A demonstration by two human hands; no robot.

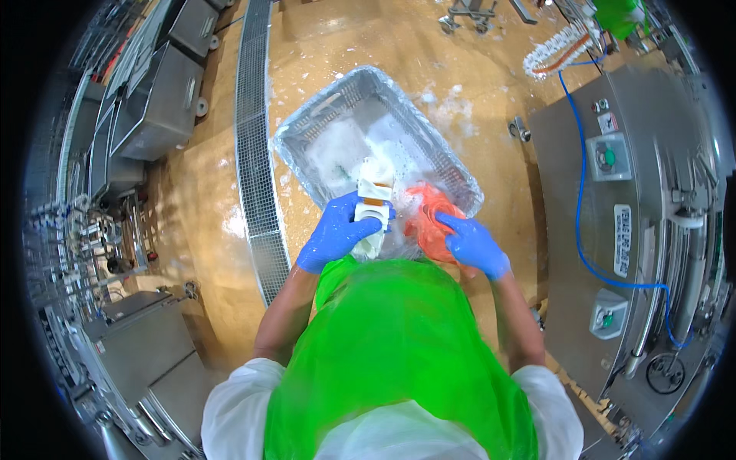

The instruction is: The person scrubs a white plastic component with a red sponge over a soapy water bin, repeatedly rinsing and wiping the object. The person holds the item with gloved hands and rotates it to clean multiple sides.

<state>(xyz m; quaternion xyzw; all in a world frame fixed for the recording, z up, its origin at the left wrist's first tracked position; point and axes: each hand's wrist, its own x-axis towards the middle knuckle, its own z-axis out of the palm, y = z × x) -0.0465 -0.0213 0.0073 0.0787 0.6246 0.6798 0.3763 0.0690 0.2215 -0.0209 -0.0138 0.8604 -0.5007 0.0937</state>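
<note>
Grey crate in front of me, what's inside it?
White suds, hiding much of its bottom. The white plastic links in your left hand and orange cloth in your right hand cover part of its near side.

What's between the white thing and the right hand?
Mostly the orange cloth, which the right hand grips. The head view shows it, right of the white thing.

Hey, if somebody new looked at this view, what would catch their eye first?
Probably the bright green apron, filling the lower middle. Just above it, the blue-gloved left grip holds a white segmented piece, while the right grip, gloved alike, holds a crumpled orange-red cloth or net. Beyond them sits a grey crate with white suds inside, above the picture's centre.
</note>
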